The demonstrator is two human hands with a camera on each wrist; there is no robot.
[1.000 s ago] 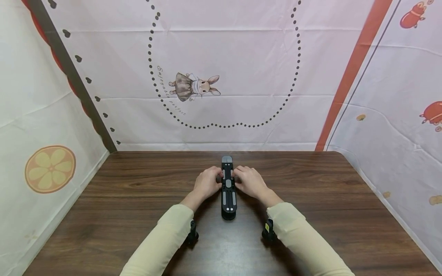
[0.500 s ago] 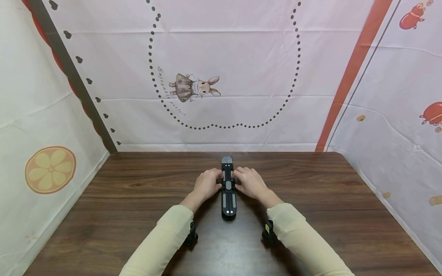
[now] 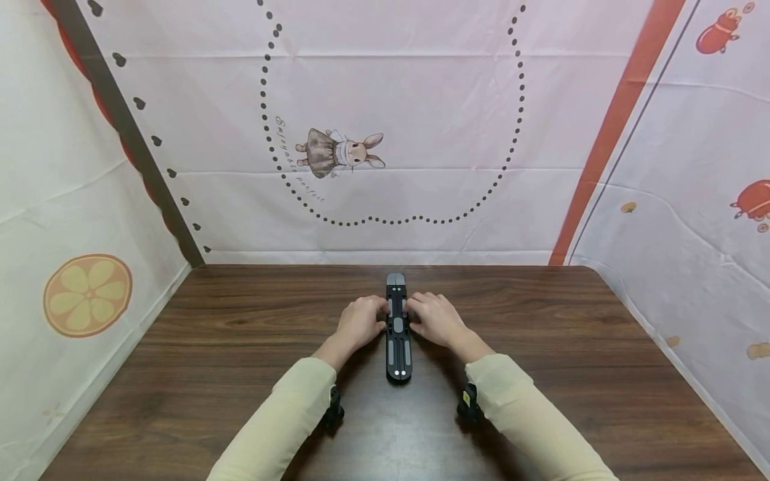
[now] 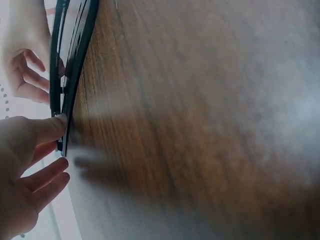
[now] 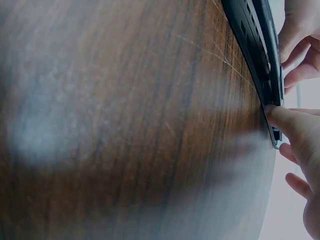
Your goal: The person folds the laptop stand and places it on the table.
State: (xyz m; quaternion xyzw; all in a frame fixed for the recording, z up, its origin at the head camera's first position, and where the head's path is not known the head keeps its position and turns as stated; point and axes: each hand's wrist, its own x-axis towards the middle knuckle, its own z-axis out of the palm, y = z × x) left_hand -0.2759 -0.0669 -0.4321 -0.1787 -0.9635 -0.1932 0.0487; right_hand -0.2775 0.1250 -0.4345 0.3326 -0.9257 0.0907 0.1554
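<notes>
A black folded laptop stand (image 3: pixel 398 347) with grey pads lies lengthwise on the table, pointing away from me. My left hand (image 3: pixel 361 321) holds its left side near the far half, while my right hand (image 3: pixel 438 319) grips the opposite side. In the left wrist view, the left thumb (image 4: pixel 56 125) presses on the stand's edge and other fingers extend past its end. The right wrist view has the right thumb (image 5: pixel 281 116) against the stand (image 5: pixel 255 55), whose two layers show a narrow slit between them. Some fingertips are hidden behind the stand.
The dark wood-grain table (image 3: pixel 252 314) reaches back to a white printed cloth wall (image 3: pixel 445 133). Cloth also hangs along the left and right sides. Black wrist cameras (image 3: pixel 469 404) hang under both cuffs, above the tabletop.
The near end of the stand's upper layer has sunk slightly closer to the layer below. Both hands have stayed in almost the same place on its sides.
</notes>
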